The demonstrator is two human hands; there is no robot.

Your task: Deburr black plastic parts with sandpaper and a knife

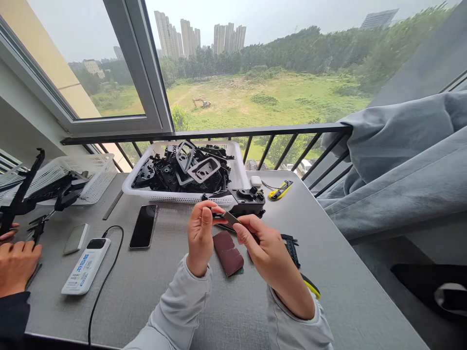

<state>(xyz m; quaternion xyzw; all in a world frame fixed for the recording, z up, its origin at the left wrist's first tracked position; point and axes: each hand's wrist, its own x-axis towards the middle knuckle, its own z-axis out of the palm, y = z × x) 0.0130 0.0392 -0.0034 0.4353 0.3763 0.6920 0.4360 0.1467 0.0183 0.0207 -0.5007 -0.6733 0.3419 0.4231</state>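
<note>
The left hand (200,238) and right hand (268,253) are closed, together pinching a small dark plastic strip (229,218) directly above the sandpaper (226,253) on the worktop (328,287). Beyond the sandpaper: a black plastic housing (248,201), then a white basket (146,187) of black plastic parts (182,170).

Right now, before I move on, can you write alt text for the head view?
The left hand and right hand pinch a small dark flat piece above a gray table, beside a sandpaper pad. Behind them sits a white basket of black plastic parts; another person's hand shows at far left.
</note>
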